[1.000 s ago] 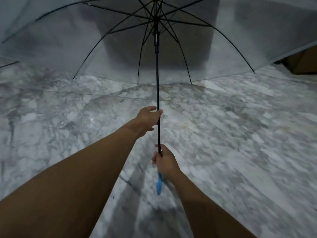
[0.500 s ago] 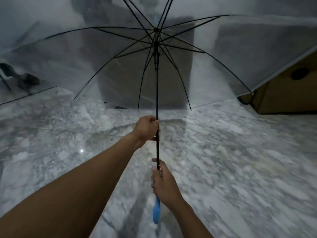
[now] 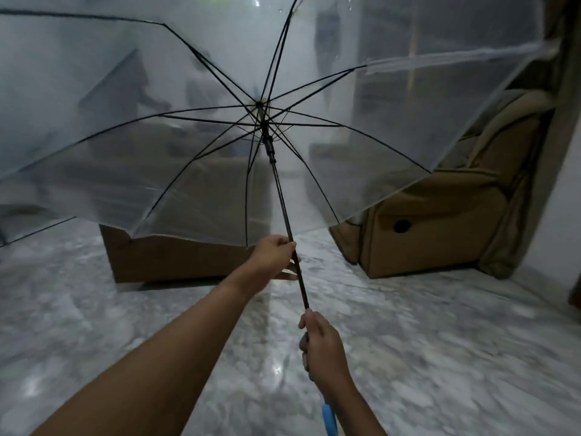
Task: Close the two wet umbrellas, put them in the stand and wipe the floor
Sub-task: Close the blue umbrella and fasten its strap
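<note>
The right grip [image 3: 320, 344] is closed round the bottom of the thin black shaft [image 3: 283, 199] of a wide transparent umbrella [image 3: 361, 171] with black metal ribs. The umbrella's curved blue plastic handle [image 3: 329, 416] pokes out below that grip, by the wrist. It seems to act as the anchor, holding the shaft tilted up and away so the open canopy stays off the floor.

The left grip [image 3: 276, 256] is higher on the same shaft, fingers curled round it and thumb on the near side, just under the canopy's lower edge. The black sliding runner [image 3: 268, 146] sits well above this grip, close beneath the hub where the ribs meet, so the canopy is still fully spread. Holding there probably readies this grip to slide up to the runner, free its catch and draw it down against the other grip's steady pull.

Water drops cling to the canopy far above both grips. Below them lies the grey-white marble floor [image 3: 440, 357], not yet wiped. Beyond the left grip stands a low brown block-shaped seat [image 3: 176, 262], and beyond and to the right of both grips a tan upholstered armchair [image 3: 440, 221]. I cannot pick out the stand or make out the second umbrella with any certainty.
</note>
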Demonstrator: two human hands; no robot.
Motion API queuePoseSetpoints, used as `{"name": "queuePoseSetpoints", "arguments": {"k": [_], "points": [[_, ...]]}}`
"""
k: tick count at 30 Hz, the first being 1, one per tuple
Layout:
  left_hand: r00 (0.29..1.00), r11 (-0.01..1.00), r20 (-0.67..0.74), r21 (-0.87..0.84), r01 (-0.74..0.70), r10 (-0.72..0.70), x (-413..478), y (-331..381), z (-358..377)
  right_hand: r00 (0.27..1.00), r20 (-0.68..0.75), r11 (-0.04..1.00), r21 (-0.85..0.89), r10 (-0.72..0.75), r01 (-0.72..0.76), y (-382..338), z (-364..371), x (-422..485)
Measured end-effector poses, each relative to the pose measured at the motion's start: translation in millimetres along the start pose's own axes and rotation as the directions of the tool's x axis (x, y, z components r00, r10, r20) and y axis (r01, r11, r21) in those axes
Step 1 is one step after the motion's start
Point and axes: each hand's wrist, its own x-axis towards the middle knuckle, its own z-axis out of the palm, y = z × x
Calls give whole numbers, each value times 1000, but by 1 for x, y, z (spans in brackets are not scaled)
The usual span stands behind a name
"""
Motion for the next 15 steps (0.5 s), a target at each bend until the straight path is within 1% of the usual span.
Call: {"name": "queuePoseSetpoints", "arguments": {"k": [2, 4, 7, 8, 9, 11, 12, 13, 15], "points": [[999, 999, 26, -7, -33, 34, -5, 25, 10, 994, -70, 992, -101, -79, 71, -17, -13, -7], [996, 996, 25, -5, -86, 87, -7, 45, 20, 981, -135, 979, -165, -139, 116, -31, -21, -12], [988, 989, 47, 11, -148, 147, -10, 59, 35, 956, -211, 956, -253, -202, 146, -42, -32, -17], [985, 987, 63, 22, -161, 159, -10, 62, 40, 957, -220, 961, -240, -189, 135, -44, -36, -18], [984, 986, 77, 26, -165, 162, -10, 64, 45, 965, -216, 978, -176, -146, 109, -47, -41, -18], [982, 987, 104, 14, -159, 157, -9, 69, 51, 987, -160, 1000, 12, -24, 26, -53, -50, -19], [982, 988, 115, 7, -152, 151, -10, 71, 54, 991, -130, 997, 74, 22, -12, -57, -53, -20], [981, 989, 129, 5, -147, 145, -10, 72, 57, 993, -116, 995, 93, 38, -27, -59, -56, -21], [979, 992, 159, 4, -130, 127, -11, 76, 62, 989, -148, 998, 65, 8, 2, -58, -58, -22]]}}
